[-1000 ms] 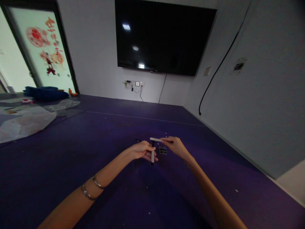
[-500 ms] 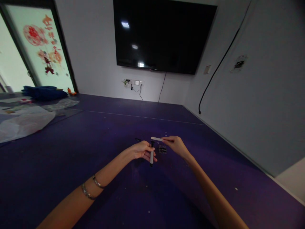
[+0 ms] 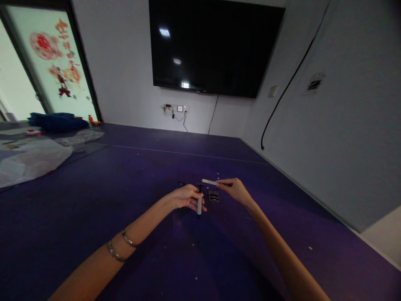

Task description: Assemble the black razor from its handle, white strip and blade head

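Bare run of purple surface (image 3: 125, 179) leftward from left hand (image 3: 188, 195) to the whitish plastic (image 3: 37, 163); rightward from right hand (image 3: 234, 190), open to the wall (image 3: 338, 146). Between hands, tight: T-shaped tool (image 3: 199, 205), pale stick (image 3: 209, 182), small dark case (image 3: 214, 196) obstruct.

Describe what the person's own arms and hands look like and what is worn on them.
The left hand and right hand are both ungloved, and no sleeve shows on either forearm. On the left forearm are two silvery bracelets: a slimmer band nearer the hand and a segmented-looking one behind it. No jewellery shows on the right forearm.
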Tool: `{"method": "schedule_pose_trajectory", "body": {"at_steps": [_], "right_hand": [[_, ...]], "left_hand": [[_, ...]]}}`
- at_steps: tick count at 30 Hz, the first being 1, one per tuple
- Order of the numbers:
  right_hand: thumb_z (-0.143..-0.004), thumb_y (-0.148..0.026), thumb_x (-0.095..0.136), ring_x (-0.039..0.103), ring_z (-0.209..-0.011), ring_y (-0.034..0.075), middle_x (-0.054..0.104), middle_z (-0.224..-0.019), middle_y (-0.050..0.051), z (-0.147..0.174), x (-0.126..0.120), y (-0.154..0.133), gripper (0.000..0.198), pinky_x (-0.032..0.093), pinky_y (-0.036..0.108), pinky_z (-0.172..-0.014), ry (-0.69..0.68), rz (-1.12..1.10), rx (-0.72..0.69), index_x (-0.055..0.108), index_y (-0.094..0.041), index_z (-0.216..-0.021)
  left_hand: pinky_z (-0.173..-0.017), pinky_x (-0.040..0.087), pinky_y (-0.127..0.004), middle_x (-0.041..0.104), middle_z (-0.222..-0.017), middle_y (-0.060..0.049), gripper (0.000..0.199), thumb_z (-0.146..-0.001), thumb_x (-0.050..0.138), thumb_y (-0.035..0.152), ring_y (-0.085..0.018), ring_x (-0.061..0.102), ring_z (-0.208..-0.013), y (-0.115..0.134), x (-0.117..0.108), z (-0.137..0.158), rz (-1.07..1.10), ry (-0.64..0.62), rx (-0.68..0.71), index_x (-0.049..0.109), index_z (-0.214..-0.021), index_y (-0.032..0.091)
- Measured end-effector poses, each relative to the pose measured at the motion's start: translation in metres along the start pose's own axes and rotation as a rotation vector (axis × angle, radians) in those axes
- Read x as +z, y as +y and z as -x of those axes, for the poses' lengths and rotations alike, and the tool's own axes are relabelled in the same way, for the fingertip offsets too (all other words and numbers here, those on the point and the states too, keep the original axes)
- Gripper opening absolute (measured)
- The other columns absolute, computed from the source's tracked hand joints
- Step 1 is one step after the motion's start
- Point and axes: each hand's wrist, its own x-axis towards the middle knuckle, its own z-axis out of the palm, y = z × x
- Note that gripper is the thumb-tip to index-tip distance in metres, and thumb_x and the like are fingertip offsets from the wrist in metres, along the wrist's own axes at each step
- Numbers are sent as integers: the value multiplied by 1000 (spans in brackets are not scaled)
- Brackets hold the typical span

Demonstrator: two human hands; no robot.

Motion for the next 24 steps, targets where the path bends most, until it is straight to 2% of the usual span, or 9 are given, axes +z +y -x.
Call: {"method": "schedule_pose_trajectory", "body": {"at_steps": [5,10,16,19,24], "right_hand": [[-74,-33,60,65,-85,23,71,-90,6,-1,-1,4,26,49,33,-77,-97,-63,-15,71,-18,-92],[-75,-33,58,65,-86,22,71,-92,5,-1,-2,6,25,48,34,-79,-38,-32,1,71,-19,-91],[-73,-36,59,65,-84,22,71,-90,6,0,-3,4,28,48,34,-77,-99,-75,-7,71,-18,-91],[-72,-36,59,64,-81,20,71,-90,6,-1,-6,8,29,48,32,-74,-23,-69,11,71,-18,-92],[-71,-43,59,58,-57,13,69,-70,6,-3,-14,14,42,45,25,-53,136,-72,139,69,-13,-99]], "left_hand": [[-67,49,-44,61,-71,-5,17,-75,61,20,-25,66,-68,0,-1,0,-5,3,12,48,-79,11],[-68,49,-45,61,-70,-5,20,-74,63,21,-25,66,-69,-1,-2,-1,-5,-10,20,47,-80,11],[-67,49,-43,60,-71,-4,18,-75,61,20,-25,66,-70,4,3,4,-10,-10,29,47,-81,12],[-67,50,-42,60,-71,-4,20,-74,62,22,-24,66,-69,6,4,6,-24,-22,45,46,-83,13],[-61,51,-38,60,-71,-4,22,-74,61,25,-23,66,-66,11,7,11,-129,19,122,45,-85,15]]}}
